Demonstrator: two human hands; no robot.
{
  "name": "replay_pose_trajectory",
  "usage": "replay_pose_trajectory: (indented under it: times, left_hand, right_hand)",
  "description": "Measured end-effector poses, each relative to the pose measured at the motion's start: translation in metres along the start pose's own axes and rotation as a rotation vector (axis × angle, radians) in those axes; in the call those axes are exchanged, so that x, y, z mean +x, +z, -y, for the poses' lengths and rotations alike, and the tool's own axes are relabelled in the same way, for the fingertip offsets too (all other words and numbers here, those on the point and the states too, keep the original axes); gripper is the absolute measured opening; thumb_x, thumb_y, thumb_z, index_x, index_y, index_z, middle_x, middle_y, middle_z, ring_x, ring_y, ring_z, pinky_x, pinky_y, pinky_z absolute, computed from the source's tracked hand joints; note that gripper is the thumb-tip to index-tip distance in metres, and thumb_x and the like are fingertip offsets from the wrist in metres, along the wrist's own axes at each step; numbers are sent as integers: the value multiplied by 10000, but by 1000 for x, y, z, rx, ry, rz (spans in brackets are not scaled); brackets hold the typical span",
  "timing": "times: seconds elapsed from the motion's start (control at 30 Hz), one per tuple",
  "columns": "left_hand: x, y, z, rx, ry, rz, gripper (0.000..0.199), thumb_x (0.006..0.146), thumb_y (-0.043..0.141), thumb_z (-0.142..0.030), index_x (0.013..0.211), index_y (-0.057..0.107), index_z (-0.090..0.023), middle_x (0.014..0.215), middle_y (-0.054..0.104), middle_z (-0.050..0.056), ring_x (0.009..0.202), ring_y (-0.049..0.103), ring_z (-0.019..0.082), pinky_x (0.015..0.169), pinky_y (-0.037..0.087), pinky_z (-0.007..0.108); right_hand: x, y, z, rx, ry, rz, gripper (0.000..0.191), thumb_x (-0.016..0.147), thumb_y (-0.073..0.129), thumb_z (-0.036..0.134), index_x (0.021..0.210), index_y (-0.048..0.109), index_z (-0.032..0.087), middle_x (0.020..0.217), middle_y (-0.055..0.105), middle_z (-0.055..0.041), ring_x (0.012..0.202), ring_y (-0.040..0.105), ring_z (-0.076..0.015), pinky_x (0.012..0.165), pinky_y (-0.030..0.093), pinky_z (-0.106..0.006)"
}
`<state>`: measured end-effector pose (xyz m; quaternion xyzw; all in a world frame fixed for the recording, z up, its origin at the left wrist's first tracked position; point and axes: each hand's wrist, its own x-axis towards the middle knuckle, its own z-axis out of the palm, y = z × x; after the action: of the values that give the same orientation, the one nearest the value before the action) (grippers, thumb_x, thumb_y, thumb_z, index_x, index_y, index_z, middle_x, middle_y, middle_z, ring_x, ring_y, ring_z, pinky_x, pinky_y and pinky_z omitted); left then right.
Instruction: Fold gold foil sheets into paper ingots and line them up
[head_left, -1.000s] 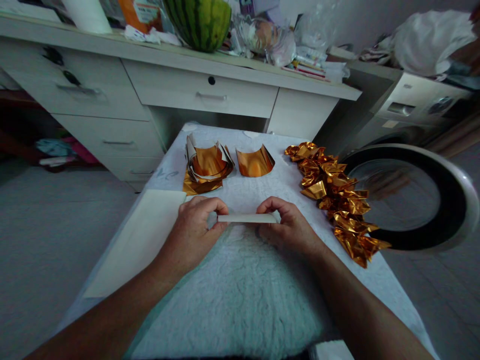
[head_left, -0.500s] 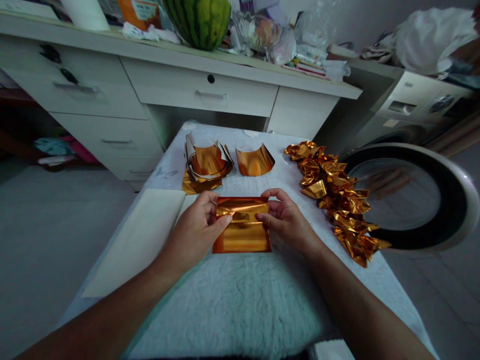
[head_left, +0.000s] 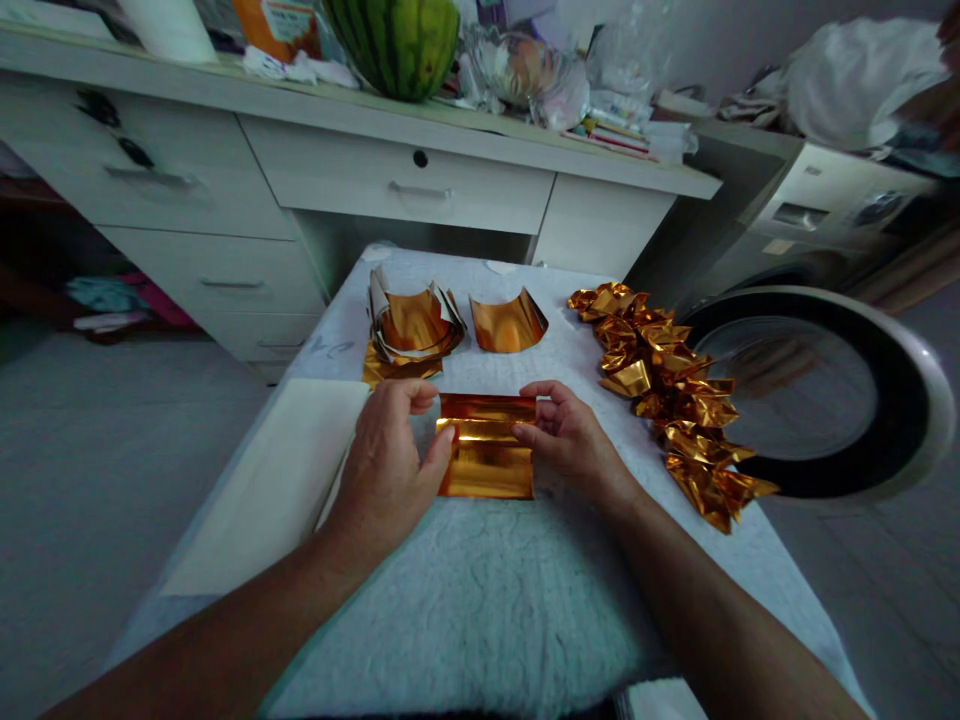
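Between my two hands is a sheet of shiny gold foil paper (head_left: 487,465), with creases running across its upper half. My left hand (head_left: 397,440) pinches its left edge, thumb on the front face and fingers behind. On the right edge, my right hand (head_left: 559,430) grips it the same way, thumb in front. Beyond the hands lies a stack of curled gold foil sheets (head_left: 416,325), and beside it a single curled sheet (head_left: 510,322). A row of folded gold foil pieces (head_left: 660,385) runs along the right side.
The hands work over a cloth-covered table (head_left: 465,610). A cream-coloured sheet (head_left: 262,490) lies at its left. Behind stands a white drawer cabinet (head_left: 330,180) bearing a watermelon (head_left: 394,45). An open washing machine door (head_left: 817,390) reaches close to the table's right edge.
My left hand has turned, its thumb drawing slightly down and left along the sheet. The foil's creases look sharper and its lower edge sits a little higher. My right hand stays nearly still.
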<state>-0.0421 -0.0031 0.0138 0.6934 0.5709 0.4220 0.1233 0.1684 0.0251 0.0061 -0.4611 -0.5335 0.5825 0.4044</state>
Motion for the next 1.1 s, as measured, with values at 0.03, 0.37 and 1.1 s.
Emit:
replay_pose_trajectory:
  times: [0.03, 0.37, 1.1]
  left_hand:
    - [-2, -2, -4, 16, 78, 36, 194, 860, 567, -147, 1039, 515, -202, 998, 587, 46, 964, 580, 203, 873, 490, 380]
    - [-14, 5, -19, -31, 237, 256, 247, 932, 481, -172, 1138, 616, -198, 1051, 664, 69, 983, 632, 210, 863, 524, 361]
    - [-1, -7, -12, -433, -296, 196, 183, 866, 596, -336, 927, 688, -190, 773, 684, -1, 727, 638, 183, 678, 511, 291]
  right_hand:
    - [0, 0, -1, 13, 4, -1, 418, 718, 792, 356, 1006, 516, 229, 757, 647, 40, 674, 632, -137, 625, 504, -265]
    - [-6, 10, 3, 288, 36, 126, 322, 704, 835, 356, 878, 616, 195, 808, 657, 10, 679, 598, -110, 630, 460, -238]
    - [-16, 9, 14, -108, -227, -83, 201, 877, 630, 420, 859, 588, 224, 715, 497, 16, 609, 426, -125, 557, 361, -250]
